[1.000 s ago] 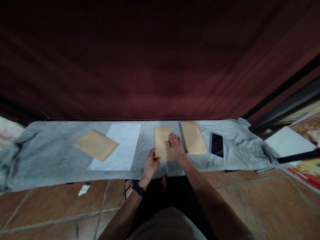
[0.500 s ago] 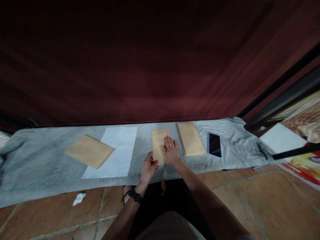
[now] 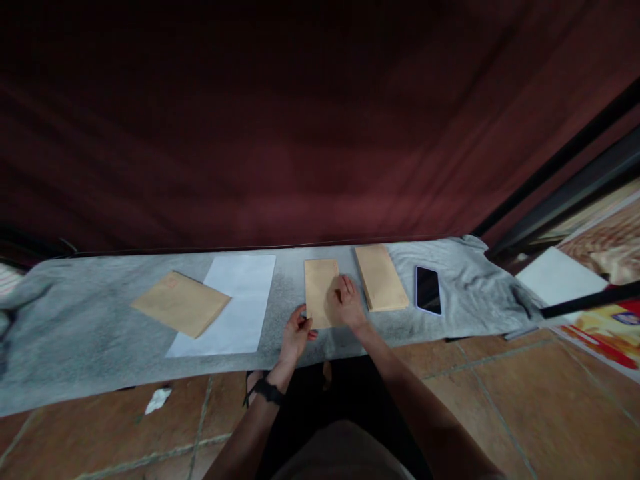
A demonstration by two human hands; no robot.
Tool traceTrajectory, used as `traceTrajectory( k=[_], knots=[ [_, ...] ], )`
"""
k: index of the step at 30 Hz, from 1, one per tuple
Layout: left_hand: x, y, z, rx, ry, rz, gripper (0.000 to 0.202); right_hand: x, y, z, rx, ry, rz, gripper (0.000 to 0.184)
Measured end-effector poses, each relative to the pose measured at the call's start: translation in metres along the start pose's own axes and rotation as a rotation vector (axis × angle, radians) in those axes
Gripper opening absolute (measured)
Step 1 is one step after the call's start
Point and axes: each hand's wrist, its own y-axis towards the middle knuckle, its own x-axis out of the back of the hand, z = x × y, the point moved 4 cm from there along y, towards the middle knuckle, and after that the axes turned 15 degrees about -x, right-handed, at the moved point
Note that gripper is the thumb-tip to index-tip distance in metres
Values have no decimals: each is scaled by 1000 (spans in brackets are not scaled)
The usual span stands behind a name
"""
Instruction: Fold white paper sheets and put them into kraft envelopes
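A brown paper envelope lies upright on the grey cloth in front of me. My left hand grips its lower left edge, thumb on top and fingers curled at the side. At the right edge of the same envelope is my right hand, its fingers drawn in and the thumb over the paper. What its fingertips hold there is partly hidden. Just right of that hand rests a stack of brown envelopes.
Left of me, more brown envelopes with a red mark overlap a white paper sheet. A phone lies right of the stack. The grey cloth covers the narrow surface, backed by a dark red curtain.
My right hand has lifted from lying flat on the envelope and shifted slightly right to its edge, fingers now curled. My left hand keeps its hold.
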Motion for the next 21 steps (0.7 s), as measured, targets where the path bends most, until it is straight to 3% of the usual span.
traceTrajectory(
  k=[4,7,9,12,14,18,21],
  knots=[
    [8,-2,-3,26,-169,-1,61,13,-43,-30,-358,578,30,46],
    [6,-5,-5,58,-268,2,66,15,-73,-38,-477,683,82,49],
    [0,-8,-7,61,-296,5,69,12,-86,-35,-539,770,195,54],
    [-14,-14,-8,51,-278,33,73,8,-93,-23,-640,972,376,58],
    [-21,-17,-8,33,-239,57,75,8,-93,-15,-698,1081,428,58],
    [-24,-21,-6,20,-199,95,78,7,-89,-9,-807,1224,419,55],
    [-19,-21,-4,14,-223,68,80,11,-84,-14,-814,1215,333,56]
  ],
)
